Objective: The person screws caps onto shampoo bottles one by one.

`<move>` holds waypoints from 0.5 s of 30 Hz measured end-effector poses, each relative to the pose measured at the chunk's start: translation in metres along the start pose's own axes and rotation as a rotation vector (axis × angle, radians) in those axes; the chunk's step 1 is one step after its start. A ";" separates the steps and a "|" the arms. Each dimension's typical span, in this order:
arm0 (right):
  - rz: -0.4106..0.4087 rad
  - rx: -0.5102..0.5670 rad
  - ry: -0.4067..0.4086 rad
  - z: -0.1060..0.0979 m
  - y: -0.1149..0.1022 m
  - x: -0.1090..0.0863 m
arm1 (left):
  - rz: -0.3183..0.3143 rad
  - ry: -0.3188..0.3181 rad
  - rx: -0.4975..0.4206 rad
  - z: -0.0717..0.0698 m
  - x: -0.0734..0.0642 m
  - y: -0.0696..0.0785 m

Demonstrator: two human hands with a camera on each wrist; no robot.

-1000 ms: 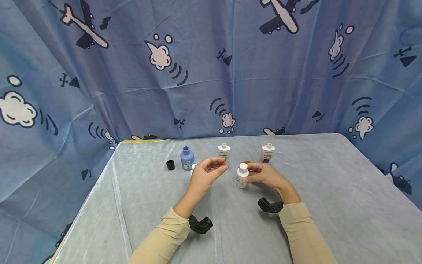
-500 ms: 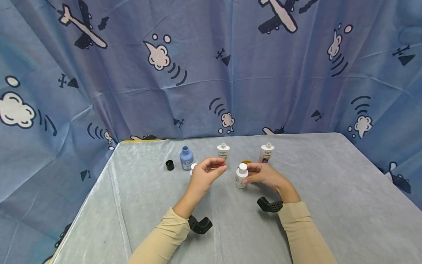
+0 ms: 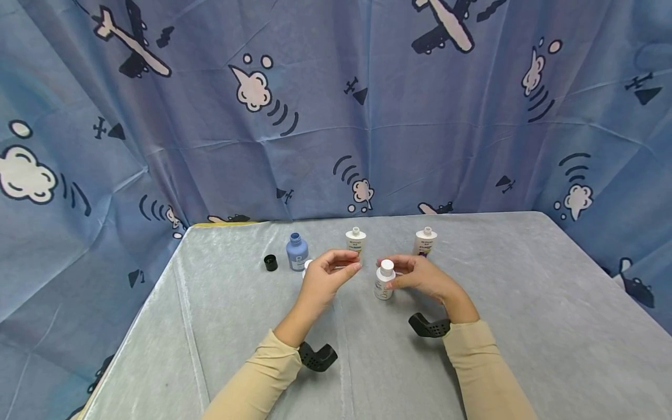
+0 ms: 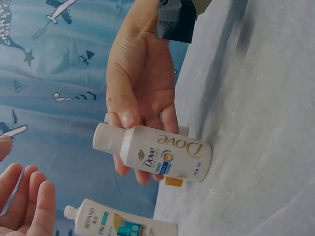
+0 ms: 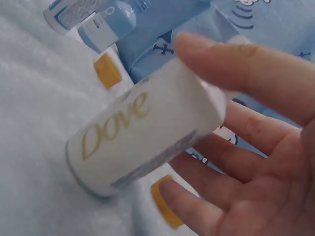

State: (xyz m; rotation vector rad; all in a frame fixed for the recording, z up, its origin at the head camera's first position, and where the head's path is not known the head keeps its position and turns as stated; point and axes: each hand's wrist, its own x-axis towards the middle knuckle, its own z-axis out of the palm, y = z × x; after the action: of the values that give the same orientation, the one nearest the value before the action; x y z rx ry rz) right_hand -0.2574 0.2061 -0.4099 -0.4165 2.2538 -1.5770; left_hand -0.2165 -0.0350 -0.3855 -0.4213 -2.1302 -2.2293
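Looking for what has just changed, I find stillness at the left: the black cap (image 3: 270,263) and blue bottle (image 3: 297,254) sit on the bench (image 3: 525,291) as they did half a second ago. The left hand (image 3: 321,280) keeps its raised place, fingers slightly bent, thumb apart, pinching nothing I can see. Past its fingertips, a white bottle (image 3: 356,237) is unmoved. Next comes the Dove bottle (image 3: 382,287), upright, its own cap on. The change is in the right hand (image 3: 422,276): its fingers have stretched higher behind that cap while the thumb stays in front. Whether it presses the bottle or merely surrounds it, I cannot tell; I judge the hold is being adjusted or eased. Those fingers now hide the yellow cap in my head view; it is probably the one (image 5: 166,201) by a fingertip at the right wrist.
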 end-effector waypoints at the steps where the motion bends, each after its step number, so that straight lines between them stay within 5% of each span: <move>1: -0.009 0.006 -0.003 0.000 -0.002 -0.001 | 0.003 0.003 0.005 -0.001 0.001 0.000; 11: -0.030 -0.002 0.077 0.002 -0.024 -0.007 | 0.031 0.084 0.006 -0.027 0.007 0.017; 15: -0.020 -0.015 0.126 0.001 -0.034 -0.013 | 0.063 0.170 0.048 -0.045 0.012 0.024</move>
State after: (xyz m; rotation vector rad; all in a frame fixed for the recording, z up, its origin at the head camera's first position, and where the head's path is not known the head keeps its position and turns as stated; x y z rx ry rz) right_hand -0.2441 0.1990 -0.3765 -0.3545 2.3630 -1.6399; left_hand -0.2307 -0.0792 -0.3608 -0.2822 -2.0503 -2.0941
